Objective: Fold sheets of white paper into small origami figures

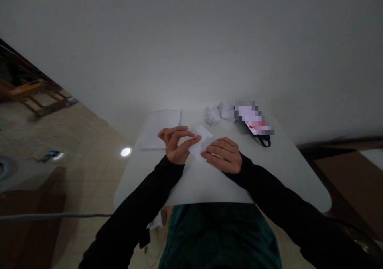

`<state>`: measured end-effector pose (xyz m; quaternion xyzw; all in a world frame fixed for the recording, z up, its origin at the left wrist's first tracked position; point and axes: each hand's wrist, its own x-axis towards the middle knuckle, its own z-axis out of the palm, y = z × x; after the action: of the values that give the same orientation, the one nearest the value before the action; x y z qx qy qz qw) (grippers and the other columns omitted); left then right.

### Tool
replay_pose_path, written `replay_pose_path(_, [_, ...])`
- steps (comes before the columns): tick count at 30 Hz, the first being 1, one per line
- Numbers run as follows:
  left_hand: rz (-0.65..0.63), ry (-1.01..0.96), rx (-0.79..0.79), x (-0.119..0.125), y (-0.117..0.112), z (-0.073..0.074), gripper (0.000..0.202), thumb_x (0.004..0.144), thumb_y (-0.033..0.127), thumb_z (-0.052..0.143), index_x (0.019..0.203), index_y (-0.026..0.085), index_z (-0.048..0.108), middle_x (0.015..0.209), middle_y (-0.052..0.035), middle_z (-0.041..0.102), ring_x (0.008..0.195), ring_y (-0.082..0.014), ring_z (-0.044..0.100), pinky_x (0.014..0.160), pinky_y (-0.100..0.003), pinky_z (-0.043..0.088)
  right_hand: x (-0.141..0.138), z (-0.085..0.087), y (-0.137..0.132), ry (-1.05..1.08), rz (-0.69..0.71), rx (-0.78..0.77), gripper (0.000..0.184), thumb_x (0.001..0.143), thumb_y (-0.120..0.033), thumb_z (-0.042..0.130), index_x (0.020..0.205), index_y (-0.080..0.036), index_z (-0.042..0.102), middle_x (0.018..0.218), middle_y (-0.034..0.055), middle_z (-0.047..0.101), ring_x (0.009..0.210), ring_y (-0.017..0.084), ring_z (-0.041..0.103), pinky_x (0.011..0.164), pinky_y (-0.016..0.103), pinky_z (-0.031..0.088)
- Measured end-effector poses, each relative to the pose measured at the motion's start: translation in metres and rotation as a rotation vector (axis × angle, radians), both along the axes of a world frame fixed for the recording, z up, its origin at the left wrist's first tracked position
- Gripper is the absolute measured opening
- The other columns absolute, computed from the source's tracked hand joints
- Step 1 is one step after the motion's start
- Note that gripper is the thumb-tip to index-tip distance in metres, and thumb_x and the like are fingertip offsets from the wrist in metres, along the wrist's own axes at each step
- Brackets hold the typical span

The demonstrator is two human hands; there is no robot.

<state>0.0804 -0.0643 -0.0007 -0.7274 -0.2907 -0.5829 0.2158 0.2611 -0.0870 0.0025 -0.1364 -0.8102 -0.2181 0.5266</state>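
A small folded white paper [202, 140] lies on the white table [269, 173] in front of me. My left hand [176, 143] pinches its left edge with thumb and curled fingers. Pressing down on the paper's right part is my right hand [224, 154], palm down with its fingers together. Both arms wear black sleeves.
A stack of white sheets [158, 133] lies at the table's back left. Crumpled white paper pieces [218, 112] and a blurred-out card with a black strap [257, 127] sit at the back right. A white wall stands behind; tiled floor and a wooden frame [32, 93] lie left.
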Motion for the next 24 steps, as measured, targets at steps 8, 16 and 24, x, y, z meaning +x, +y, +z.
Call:
replay_pose_path(8, [0.029, 0.135, 0.142, -0.006, 0.005, 0.002, 0.009, 0.078, 0.020, 0.066, 0.074, 0.028, 0.065, 0.074, 0.0059, 0.070, 0.086, -0.0173, 0.061, 0.081, -0.040, 0.028, -0.003, -0.007, 0.004, 0.062, -0.051, 0.020, 0.007, 0.076, -0.010, 0.066, 0.073, -0.017, 0.064, 0.071, 0.0012, 0.066, 0.069, 0.011, 0.056, 0.062, 0.026, 0.047])
replay_pose_path(16, [-0.036, 0.225, 0.190, -0.021, 0.011, -0.001, 0.012, 0.081, 0.018, 0.063, 0.085, 0.030, 0.063, 0.088, 0.0058, 0.072, 0.091, -0.0167, 0.064, 0.089, -0.041, 0.025, 0.002, -0.009, 0.001, 0.024, -0.085, 0.053, 0.014, 0.072, -0.010, 0.070, 0.072, -0.023, 0.064, 0.069, -0.0022, 0.063, 0.066, 0.011, 0.054, 0.061, 0.026, 0.047])
replay_pose_path(24, [-0.256, 0.310, -0.142, -0.015, 0.007, -0.006, 0.024, 0.085, 0.014, 0.056, 0.106, 0.026, 0.061, 0.099, -0.0003, 0.070, 0.091, -0.0142, 0.066, 0.077, -0.030, 0.049, -0.002, -0.004, 0.003, 0.283, -0.027, -0.247, 0.015, 0.076, -0.010, 0.062, 0.079, -0.025, 0.066, 0.076, 0.0005, 0.066, 0.071, 0.014, 0.059, 0.064, 0.031, 0.048])
